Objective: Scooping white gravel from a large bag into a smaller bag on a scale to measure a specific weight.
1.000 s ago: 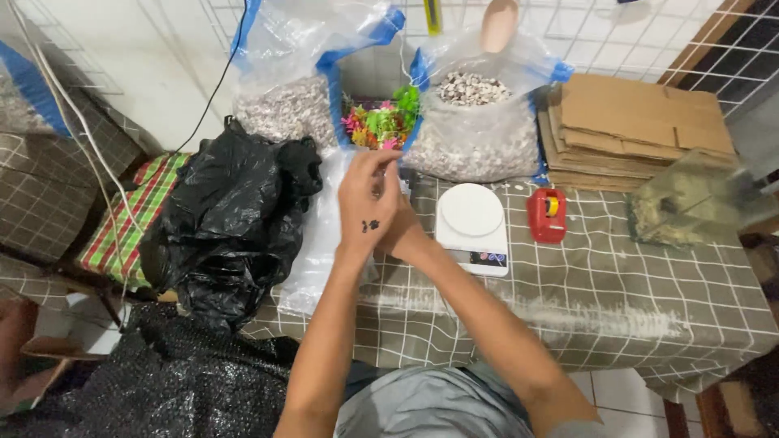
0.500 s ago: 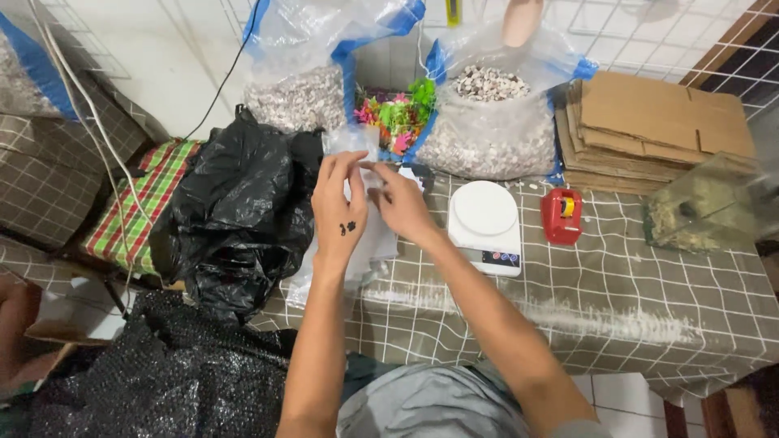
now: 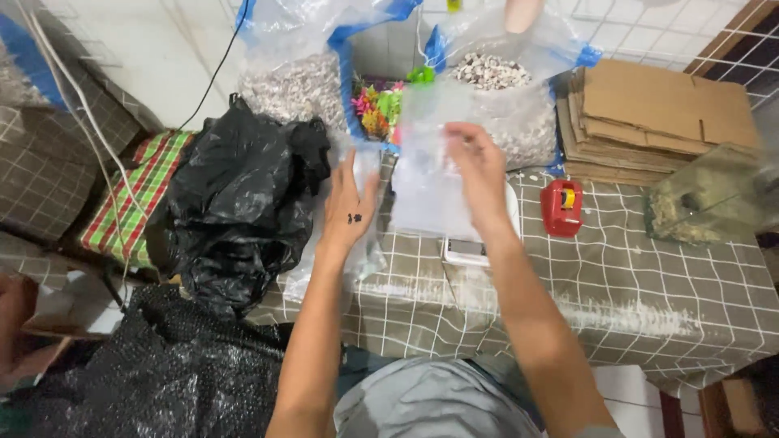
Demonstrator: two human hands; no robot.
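Mid-frame, the right hand (image 3: pixel 479 174) pinches a clear plastic bag (image 3: pixel 430 186) by its top edge; the left hand (image 3: pixel 347 207), fingers spread, holds nothing. The bag looks light, limp and slippery, best gripped at its rim.

i see a table (image 3: pixel 649 308) under a checked grey cloth. directly on it: a scale (image 3: pixel 466 250), a red tape dispenser (image 3: pixel 561 208), stacked cardboard (image 3: pixel 649 122), a glass tank (image 3: pixel 714 199), two clear gravel bags (image 3: pixel 503 97) and a black bag (image 3: pixel 235 211).

clear plastic bag (image 3: pixel 434 174), upright, above scale (image 3: pixel 466 250)
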